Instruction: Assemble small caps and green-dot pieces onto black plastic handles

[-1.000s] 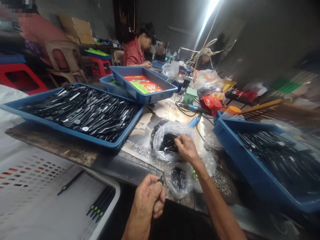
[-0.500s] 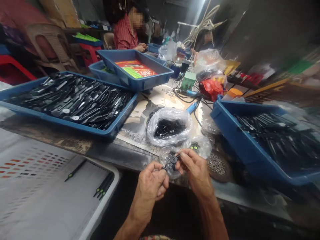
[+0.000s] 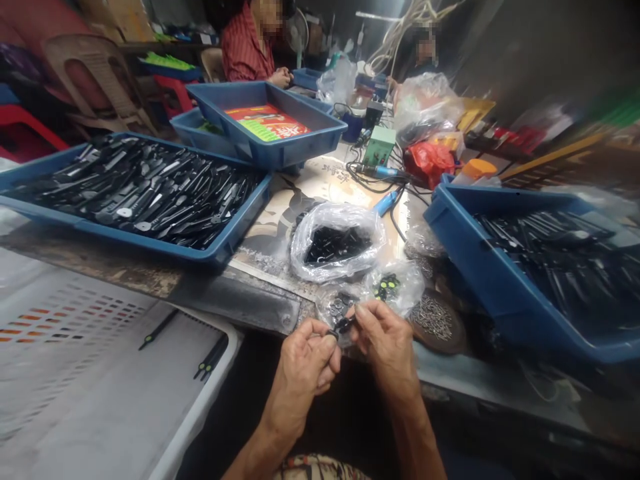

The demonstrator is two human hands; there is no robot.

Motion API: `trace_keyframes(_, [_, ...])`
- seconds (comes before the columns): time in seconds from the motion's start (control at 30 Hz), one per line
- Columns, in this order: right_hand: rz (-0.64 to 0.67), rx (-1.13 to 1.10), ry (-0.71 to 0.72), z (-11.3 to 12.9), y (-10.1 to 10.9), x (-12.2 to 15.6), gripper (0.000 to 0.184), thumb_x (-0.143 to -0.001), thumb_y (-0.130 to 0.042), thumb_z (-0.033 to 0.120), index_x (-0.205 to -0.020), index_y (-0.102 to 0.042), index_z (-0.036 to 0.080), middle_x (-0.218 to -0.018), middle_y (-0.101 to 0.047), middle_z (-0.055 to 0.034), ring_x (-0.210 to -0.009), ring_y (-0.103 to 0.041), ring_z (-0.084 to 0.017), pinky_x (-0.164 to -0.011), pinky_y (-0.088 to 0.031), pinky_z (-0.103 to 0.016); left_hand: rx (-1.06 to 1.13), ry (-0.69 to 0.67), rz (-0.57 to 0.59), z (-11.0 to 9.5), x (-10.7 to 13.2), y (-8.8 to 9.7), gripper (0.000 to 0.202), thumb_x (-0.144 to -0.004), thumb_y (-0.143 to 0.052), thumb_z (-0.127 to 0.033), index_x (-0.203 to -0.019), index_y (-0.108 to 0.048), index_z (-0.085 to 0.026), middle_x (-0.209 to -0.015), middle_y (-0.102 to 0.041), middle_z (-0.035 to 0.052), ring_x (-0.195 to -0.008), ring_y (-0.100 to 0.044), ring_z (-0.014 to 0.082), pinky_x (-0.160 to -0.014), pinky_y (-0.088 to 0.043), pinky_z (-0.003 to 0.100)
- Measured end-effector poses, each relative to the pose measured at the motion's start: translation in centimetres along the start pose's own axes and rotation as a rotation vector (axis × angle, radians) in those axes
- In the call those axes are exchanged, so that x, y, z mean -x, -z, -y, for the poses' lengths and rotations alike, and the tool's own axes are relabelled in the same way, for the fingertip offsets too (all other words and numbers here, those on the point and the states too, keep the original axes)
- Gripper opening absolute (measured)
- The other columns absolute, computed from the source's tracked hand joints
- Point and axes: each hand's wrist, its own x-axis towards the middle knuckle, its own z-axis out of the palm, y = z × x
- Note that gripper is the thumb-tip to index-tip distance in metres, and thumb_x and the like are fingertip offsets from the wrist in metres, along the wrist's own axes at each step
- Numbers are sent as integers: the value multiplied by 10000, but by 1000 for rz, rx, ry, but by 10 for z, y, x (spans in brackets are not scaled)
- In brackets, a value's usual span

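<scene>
Close together over the table's front edge, my left hand (image 3: 313, 360) and my right hand (image 3: 387, 343) are both closed in pinches. A small black plastic part (image 3: 331, 335) sits between the left thumb and fingers. The right fingertips grip another small black plastic part (image 3: 344, 325), seen nearly edge-on and almost touching the left one. Fingers hide much of both. Just behind them lies a clear plastic bag (image 3: 325, 303) with dark pieces. Beside it are a bag of black and lime-green pieces (image 3: 387, 285) and a round dish of small metal screws or pins (image 3: 434, 318).
A larger plastic bag (image 3: 305, 250) of black bits stands behind. Blue trays (image 3: 215, 252) of long black parts flank the table, with another blue tray (image 3: 443, 207) at right. A white basket (image 3: 125, 407) is lower left. Blue-handled tools (image 3: 386, 202) with cables lie behind. A person (image 3: 250, 47) sits opposite.
The round black part by my right fingers faced me before and now shows nearly edge-on. My right hand has shifted slightly. The whole view has tilted down a little.
</scene>
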Motion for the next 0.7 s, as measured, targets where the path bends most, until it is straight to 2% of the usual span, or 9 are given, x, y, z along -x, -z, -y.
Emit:
trace_keyframes(0.2, [-26,29,-43,-1,-5,2,323,-823,-581,450,-693,-516,162,-436,-472,57,-339,-356,-40,-335,-268,-154,6,-1,34,2,2,1,168,-866,-518,-322,-822,-442,-179,-574,-458,-58,-410,-232,21,-386,-139,176])
trace_keyframes(0.43, [35,123,-38,4,-2,6,321,-820,-585,450,-697,-507,164,-409,-458,65,-324,-344,-35,-331,-249,-148,-11,23,48,5,4,4,147,-863,-508,-302,-846,-422,-184,-569,-470,-62,-403,-238,21,-379,-144,163])
trace_keyframes(0.7, [56,175,-35,0,-2,17,304,-840,-558,439,-718,-514,164,-430,-447,65,-349,-348,-38,-350,-274,-151,-174,-27,25,6,10,8,126,-856,-493,-271,-802,-456,-163,-525,-456,-61,-419,-296,31,-405,-224,157])
